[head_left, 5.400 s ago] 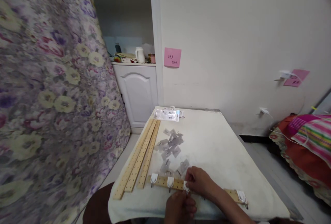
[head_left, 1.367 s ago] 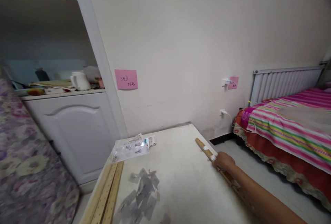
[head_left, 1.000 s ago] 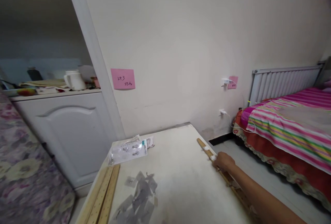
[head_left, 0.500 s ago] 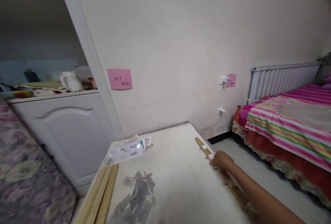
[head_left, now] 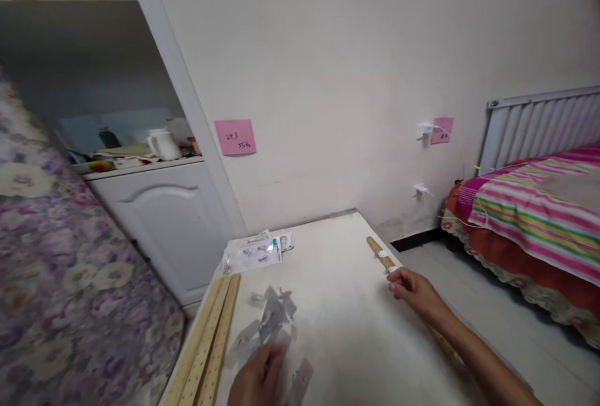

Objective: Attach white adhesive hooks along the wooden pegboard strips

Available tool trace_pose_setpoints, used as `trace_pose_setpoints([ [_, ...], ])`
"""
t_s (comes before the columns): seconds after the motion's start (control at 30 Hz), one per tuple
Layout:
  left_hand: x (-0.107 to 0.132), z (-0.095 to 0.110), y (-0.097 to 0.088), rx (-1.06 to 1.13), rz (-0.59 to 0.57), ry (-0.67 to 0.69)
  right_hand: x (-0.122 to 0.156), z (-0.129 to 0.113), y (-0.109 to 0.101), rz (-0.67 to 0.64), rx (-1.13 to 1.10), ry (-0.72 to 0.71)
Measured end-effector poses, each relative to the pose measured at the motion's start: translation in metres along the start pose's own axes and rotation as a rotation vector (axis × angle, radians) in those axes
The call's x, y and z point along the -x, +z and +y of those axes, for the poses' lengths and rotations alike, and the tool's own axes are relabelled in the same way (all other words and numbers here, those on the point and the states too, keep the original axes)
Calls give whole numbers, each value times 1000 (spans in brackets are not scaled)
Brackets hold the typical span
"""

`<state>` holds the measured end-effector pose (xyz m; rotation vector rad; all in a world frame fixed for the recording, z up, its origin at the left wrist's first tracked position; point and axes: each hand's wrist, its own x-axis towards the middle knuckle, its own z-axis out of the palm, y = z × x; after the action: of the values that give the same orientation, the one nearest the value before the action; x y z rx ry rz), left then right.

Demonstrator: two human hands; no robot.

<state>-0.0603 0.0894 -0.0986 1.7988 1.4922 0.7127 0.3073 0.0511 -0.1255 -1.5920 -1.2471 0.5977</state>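
Observation:
My right hand (head_left: 415,292) lies on the white table (head_left: 347,306) near its right edge. Its fingers are loosely curled and hold nothing. The fingertips are beside a wooden perforated strip (head_left: 377,252) that carries small white hooks. That strip runs along the table's right edge and under my forearm. My left hand (head_left: 255,380) comes in at the bottom and rests on a pile of clear adhesive hooks (head_left: 273,321). Its fingertips are hidden among the pieces.
Two more wooden strips (head_left: 213,346) lie along the table's left edge, with a clear blister pack (head_left: 253,252) behind them. A floral mattress (head_left: 70,256) leans at left and a white cabinet (head_left: 164,218) stands behind. A striped bed (head_left: 539,218) is at right.
The finished strip has been moved from in front of me to the table's right edge. My right hand has slid back off it, and my left hand has come in onto the hook pile.

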Motion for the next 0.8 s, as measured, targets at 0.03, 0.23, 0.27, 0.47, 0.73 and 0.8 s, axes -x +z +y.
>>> trace_pose_setpoints([
  [0.03,-11,2,2,-138,49,77,6,-5,7,-25,-4,-26],
  [0.23,-44,3,33,-612,117,87,17,-13,22,-107,15,-46],
  [0.27,-47,1,37,-663,100,88,17,-12,22,-108,13,-41],
  [0.47,-54,-2,45,-741,61,65,32,-17,38,-151,-39,-28],
  [0.73,-47,58,71,-220,-168,309,32,-17,69,-289,-606,246],
  [0.8,-49,76,85,2,-255,312,31,-20,65,-305,-786,329],
])
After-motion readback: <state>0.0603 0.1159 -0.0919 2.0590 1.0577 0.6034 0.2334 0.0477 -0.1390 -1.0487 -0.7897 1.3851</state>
